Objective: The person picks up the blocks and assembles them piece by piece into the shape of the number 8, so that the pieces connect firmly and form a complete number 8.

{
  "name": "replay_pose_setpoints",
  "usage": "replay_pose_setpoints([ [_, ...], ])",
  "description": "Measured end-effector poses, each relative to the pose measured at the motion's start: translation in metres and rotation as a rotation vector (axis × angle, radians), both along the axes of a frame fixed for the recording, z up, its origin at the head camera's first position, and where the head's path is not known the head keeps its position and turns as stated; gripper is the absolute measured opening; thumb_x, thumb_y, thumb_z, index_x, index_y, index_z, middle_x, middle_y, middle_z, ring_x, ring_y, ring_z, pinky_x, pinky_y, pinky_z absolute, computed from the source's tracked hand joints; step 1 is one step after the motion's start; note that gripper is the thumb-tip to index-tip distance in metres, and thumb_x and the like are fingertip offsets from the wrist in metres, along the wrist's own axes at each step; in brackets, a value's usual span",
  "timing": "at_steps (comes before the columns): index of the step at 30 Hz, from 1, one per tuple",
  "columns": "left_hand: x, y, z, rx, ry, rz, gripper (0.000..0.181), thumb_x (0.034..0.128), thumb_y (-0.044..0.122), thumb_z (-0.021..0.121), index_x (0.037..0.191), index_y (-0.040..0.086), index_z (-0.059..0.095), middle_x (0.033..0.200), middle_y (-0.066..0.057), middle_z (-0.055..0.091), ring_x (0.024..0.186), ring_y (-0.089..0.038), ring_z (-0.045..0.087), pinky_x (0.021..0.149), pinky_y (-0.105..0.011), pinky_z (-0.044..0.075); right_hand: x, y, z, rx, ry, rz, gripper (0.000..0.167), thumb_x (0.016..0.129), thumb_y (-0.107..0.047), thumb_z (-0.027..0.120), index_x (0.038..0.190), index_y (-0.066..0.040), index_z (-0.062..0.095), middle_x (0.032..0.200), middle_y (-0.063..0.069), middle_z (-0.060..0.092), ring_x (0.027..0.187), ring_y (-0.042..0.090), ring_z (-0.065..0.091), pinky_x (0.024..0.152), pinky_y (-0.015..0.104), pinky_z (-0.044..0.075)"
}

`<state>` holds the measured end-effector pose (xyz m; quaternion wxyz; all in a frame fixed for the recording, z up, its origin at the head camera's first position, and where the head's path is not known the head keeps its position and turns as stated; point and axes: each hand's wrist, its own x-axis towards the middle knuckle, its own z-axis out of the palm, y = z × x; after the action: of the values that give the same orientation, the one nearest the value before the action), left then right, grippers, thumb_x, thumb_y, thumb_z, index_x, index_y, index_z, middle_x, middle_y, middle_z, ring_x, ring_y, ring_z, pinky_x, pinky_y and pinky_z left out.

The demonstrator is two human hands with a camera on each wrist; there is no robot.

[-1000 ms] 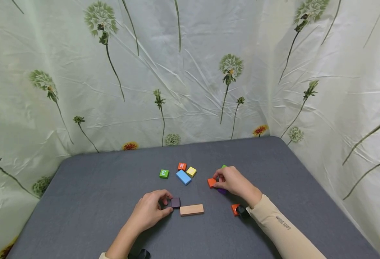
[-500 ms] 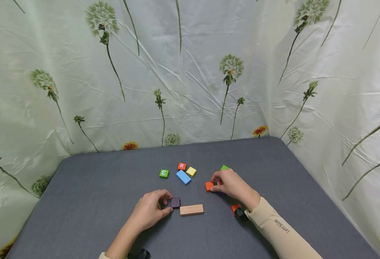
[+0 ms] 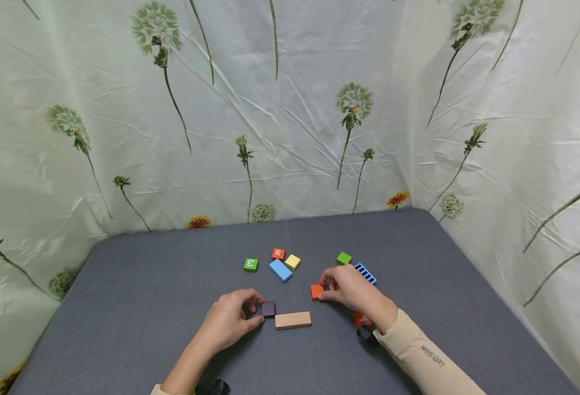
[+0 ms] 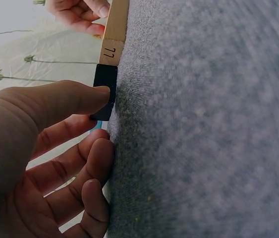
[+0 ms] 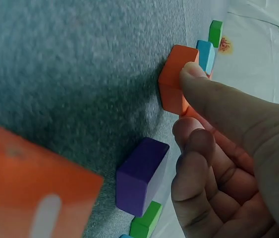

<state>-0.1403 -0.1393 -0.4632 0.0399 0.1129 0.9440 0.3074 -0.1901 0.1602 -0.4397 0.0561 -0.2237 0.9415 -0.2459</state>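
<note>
Orange block (image 3: 316,292), probably light and stiff, is being sensibly side-pinched by the right hand (image 3: 353,287). Nearer the table (image 3: 146,285)'s left edge, the left hand (image 3: 230,321) is pinching the black block (image 3: 268,309).

Orange rectangular block (image 3: 316,293), near a long pale wooden block (image 3: 293,320) lying flat, dark square-topped block (image 3: 268,309) at the latter's left end
</note>
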Motion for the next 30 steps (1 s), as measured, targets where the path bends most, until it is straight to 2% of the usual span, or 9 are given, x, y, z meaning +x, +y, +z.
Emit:
replay_pose_setpoints([
  [8, 0.0, 0.0, -0.001, -0.004, 0.008, 0.0, 0.029, 0.082, 0.019, 0.094, 0.103, 0.024, 0.075, 0.086, 0.011, 0.064, 0.064, -0.005, 0.052, 0.061, -0.027, 0.042, 0.005, -0.001, -0.002, -0.022, 0.019, 0.04, 0.019, 0.088, -0.017, 0.09, 0.097, -0.007, 0.076, 0.067, -0.008, 0.055, 0.06, -0.001, 0.045, 0.058, 0.02, 0.039],
  [30, -0.001, 0.002, -0.003, -0.011, 0.0, 0.014, 0.029, 0.0826, 0.02, 0.094, 0.104, 0.025, 0.075, 0.086, 0.011, 0.063, 0.064, -0.005, 0.052, 0.061, -0.027, 0.042, 0.014, -0.003, 0.002, -0.009, -0.043, 0.063, 0.02, 0.089, -0.018, 0.089, 0.1, -0.007, 0.077, 0.067, -0.01, 0.054, 0.059, -0.001, 0.045, 0.057, 0.019, 0.036],
])
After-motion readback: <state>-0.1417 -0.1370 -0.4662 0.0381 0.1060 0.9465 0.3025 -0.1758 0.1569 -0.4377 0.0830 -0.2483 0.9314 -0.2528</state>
